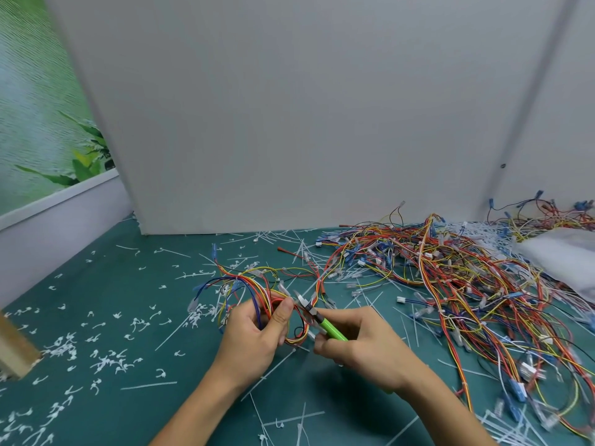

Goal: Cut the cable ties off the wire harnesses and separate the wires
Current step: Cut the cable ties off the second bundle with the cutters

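Note:
My left hand (254, 336) grips a looped wire harness (257, 288) of red, yellow, blue and orange wires just above the green mat. My right hand (363, 346) holds green-handled cutters (325, 323), whose metal jaws point up and left at the bundle beside my left thumb. The jaws sit right at the wires; whether they touch a cable tie is hidden. A big pile of separated wires (457, 278) with blue and clear connectors spreads across the right side of the mat.
Cut white cable ties (106, 358) and long tie tails litter the green cutting mat (135, 284). A white panel (289, 107) stands at the back. A white bag (560, 255) lies at far right, and a wooden post (16, 346) stands at the left edge.

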`<move>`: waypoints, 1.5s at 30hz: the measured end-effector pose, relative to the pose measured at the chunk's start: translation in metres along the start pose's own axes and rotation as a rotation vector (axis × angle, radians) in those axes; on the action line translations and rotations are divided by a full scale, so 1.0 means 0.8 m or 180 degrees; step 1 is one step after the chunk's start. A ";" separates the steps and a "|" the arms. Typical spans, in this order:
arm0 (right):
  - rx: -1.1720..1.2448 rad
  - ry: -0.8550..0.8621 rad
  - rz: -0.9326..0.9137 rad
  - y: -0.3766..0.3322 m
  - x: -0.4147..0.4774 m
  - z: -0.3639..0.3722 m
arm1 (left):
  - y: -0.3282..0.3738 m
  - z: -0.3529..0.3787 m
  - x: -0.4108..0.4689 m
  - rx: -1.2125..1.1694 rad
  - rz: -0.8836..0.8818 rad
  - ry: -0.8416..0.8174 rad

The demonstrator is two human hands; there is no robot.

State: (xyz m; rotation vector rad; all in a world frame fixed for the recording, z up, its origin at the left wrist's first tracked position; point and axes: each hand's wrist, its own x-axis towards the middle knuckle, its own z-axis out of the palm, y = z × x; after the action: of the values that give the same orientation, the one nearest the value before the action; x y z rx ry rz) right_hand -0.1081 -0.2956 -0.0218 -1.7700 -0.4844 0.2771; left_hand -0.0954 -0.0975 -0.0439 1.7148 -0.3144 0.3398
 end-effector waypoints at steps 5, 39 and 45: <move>-0.0074 0.0053 0.0203 0.004 0.004 0.001 | 0.002 -0.001 -0.002 0.0053 0.0009 -0.0055; 0.0001 0.0006 0.0234 -0.010 -0.002 -0.004 | 0.007 -0.002 -0.002 0.0016 0.0084 -0.0040; 0.0048 -0.0044 0.0426 -0.010 -0.004 -0.003 | 0.008 -0.003 -0.001 -0.0039 0.0111 -0.0126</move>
State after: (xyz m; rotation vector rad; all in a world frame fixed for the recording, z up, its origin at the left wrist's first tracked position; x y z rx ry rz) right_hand -0.1113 -0.2976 -0.0138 -1.7897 -0.3732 0.3859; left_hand -0.0990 -0.0961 -0.0381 1.7073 -0.3752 0.3291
